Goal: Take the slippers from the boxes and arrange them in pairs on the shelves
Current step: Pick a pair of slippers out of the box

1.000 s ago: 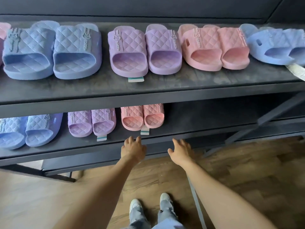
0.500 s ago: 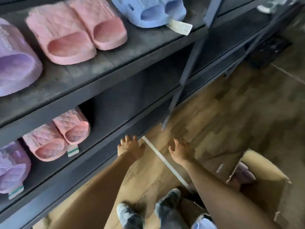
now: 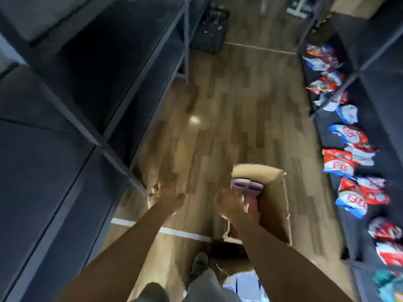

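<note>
Box (image 3: 275, 205) one, two purple slippers (image 3: 247, 185) inside

An open brown cardboard box (image 3: 275, 204) sits on the wooden floor (image 3: 229, 118) with its flaps turned up and its long side running away from the person. At its far end, just under the far flap, two purple slippers (image 3: 247, 185) lie pressed side by side. A paler pink shape sits just nearer, too blurred to tell. To the left, apart from the box, stand the shelves (image 3: 43, 149): dark grey boards in tiers on a slim dark metal frame.
</note>
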